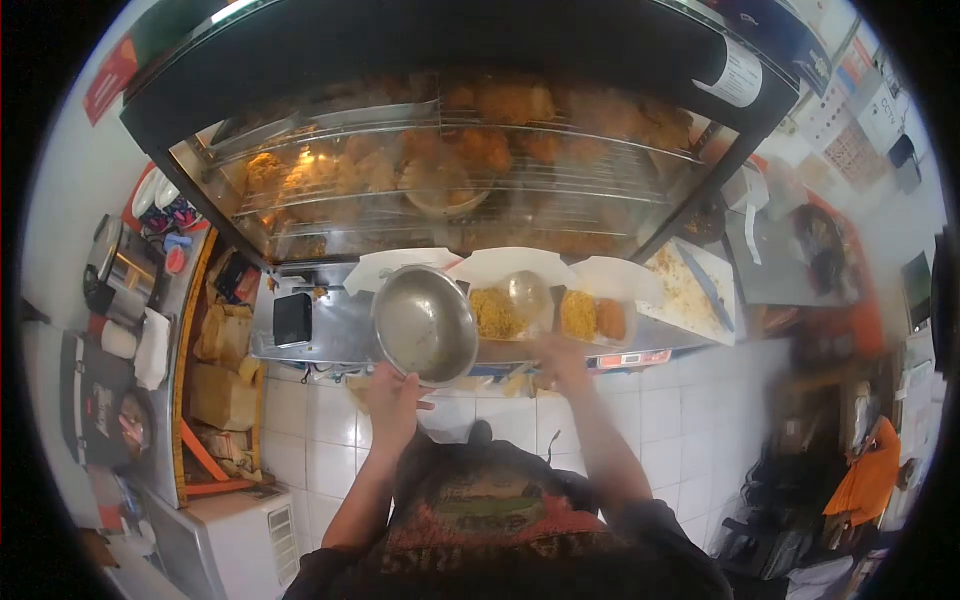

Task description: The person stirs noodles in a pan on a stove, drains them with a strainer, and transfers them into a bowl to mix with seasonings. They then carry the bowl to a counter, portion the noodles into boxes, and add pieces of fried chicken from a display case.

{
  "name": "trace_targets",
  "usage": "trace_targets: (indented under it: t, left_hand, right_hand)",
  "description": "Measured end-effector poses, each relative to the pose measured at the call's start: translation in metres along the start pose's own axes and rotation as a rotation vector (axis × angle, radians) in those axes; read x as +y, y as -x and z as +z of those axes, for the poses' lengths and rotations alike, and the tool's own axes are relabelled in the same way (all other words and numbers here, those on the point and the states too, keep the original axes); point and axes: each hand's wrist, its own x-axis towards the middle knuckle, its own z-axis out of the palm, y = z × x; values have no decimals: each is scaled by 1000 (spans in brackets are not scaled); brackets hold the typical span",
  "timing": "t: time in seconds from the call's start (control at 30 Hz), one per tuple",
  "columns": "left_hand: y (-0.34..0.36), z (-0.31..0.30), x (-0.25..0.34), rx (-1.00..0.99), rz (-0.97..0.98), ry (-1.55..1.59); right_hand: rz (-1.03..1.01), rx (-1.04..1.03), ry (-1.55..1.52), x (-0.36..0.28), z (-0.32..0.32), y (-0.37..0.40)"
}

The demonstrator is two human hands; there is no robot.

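My left hand (397, 397) grips a round steel mixing bowl (425, 325) by its near rim, tilting its inside toward me; a little wet residue shows in the bottom. Blurred by motion, my right hand (562, 365) is closed just in front of the takeaway boxes, and I cannot tell what it holds. Ahead of it a rounded, pale, shiny shape (530, 298) overlaps the middle box. That open white box (515, 265) holds yellow rice (497, 314). The right-hand box (612, 275) has yellow rice beside an orange-brown piece of food (610, 318).
A glass-fronted warming cabinet (460, 40) with fried food on racks stands behind the counter. At right lies a white cutting board (690, 290) with crumbs and a knife (706, 285). A black container (292, 319) sits at left, near shelves of cardboard boxes (222, 397).
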Motion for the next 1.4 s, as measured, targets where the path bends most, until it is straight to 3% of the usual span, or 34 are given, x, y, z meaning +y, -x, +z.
trace_targets:
  t: [0.07, 0.17, 0.43, 0.67, 0.83, 1.03, 1.23, 1.33, 1.4]
  left_hand:
    - [-2, 0, -5, -6, -15, 27]
    - [-4, -4, -11, -37, -35, 88]
    - [11, -26, -28, -44, -75, 235]
    - [35, -53, -32, 78, -15, 273]
    - [54, -81, -41, 235, -84, 374]
    - [96, -131, -51, 464, -60, 556]
    - [141, -212, -68, 783, -37, 769]
    - [153, -254, -41, 1021, 139, 890]
    - [183, -320, -90, 948, 351, 861]
  right_hand:
    - [-9, -63, -17, -23, -4, 14]
    - [43, -96, -272, -39, -2, 28]
    - [130, -436, 268, -112, 84, 90]
    - [214, -546, 543, -108, 148, 85]
    - [190, -695, 384, -74, 175, 76]
    - [296, -1085, 276, -44, 231, 77]
    - [252, -1139, 234, -22, 282, 83]
    - [202, -1103, 372, -19, 313, 84]
    - [214, -1074, 413, -10, 327, 78]
